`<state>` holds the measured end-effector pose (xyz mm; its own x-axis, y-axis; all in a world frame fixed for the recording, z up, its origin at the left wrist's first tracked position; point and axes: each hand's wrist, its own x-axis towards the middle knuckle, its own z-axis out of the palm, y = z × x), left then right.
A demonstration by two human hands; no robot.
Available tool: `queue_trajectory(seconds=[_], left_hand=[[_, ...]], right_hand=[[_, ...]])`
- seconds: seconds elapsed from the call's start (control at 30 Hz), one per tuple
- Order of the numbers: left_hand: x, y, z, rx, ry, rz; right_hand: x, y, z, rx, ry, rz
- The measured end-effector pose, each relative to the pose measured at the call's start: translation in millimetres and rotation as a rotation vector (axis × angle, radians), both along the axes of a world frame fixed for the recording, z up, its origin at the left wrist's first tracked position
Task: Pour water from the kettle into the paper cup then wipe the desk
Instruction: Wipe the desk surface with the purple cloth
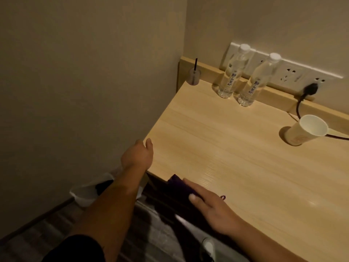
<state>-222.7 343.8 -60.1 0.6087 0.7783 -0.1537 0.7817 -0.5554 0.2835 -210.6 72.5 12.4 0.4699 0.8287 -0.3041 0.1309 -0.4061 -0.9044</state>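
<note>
A white paper cup (306,129) stands upright on the light wooden desk (236,148) at the right. The kettle is out of view; only its black cord (299,108) runs from a wall plug past the cup. A dark purple cloth (178,186) lies at the desk's front edge, and my right hand (211,207) presses flat on it. My left hand (138,156) rests at the desk's left corner, thumb on the edge, holding nothing.
Two clear water bottles (231,76) (256,82) stand at the back by a row of wall sockets (287,72). A small diffuser jar with a black stick (194,77) sits in the back-left corner. A bin with a white bag (90,190) stands on the floor left of the desk.
</note>
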Motion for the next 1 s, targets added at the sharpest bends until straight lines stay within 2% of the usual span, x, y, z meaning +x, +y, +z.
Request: queue_trajectory(seconds=[0.03, 0.1, 0.17, 0.23, 0.3, 0.4, 0.47, 0.53, 0.7, 0.9, 1.0], left_hand=[[1, 0, -1, 0.002, -0.002, 0.002], [2, 1, -3, 0.012, -0.006, 0.006], [2, 2, -8, 0.024, -0.009, 0.015], [0, 2, -11, 0.029, -0.030, 0.033], [0, 3, -14, 0.013, -0.009, 0.054], [3, 5, -14, -0.024, 0.060, 0.093], [1, 4, -13, -0.008, 0.024, 0.094], [0, 2, -13, 0.040, -0.078, 0.087], [2, 0, -13, 0.053, -0.182, 0.076], [2, 6, -19, 0.067, -0.002, 0.076], [1, 7, -19, 0.071, -0.014, 0.055]], right_hand=[[10, -1, 10, 0.023, 0.177, -0.105], [43, -1, 20, 0.098, 0.413, -0.314], [91, 3, 28, 0.184, 0.479, -0.472], [148, 17, 36, 0.147, 0.260, -0.492], [206, 37, 34, 0.070, -0.111, -0.452], [275, 77, 11, -0.053, -0.737, -0.216], [302, 105, -18, -0.184, -0.996, -0.022], [311, 121, -46, -0.305, -1.091, 0.153], [315, 117, -66, -0.295, -1.125, 0.231], [236, 53, -58, -0.193, -1.019, 0.277], [173, 5, -54, -0.185, -0.967, 0.303]])
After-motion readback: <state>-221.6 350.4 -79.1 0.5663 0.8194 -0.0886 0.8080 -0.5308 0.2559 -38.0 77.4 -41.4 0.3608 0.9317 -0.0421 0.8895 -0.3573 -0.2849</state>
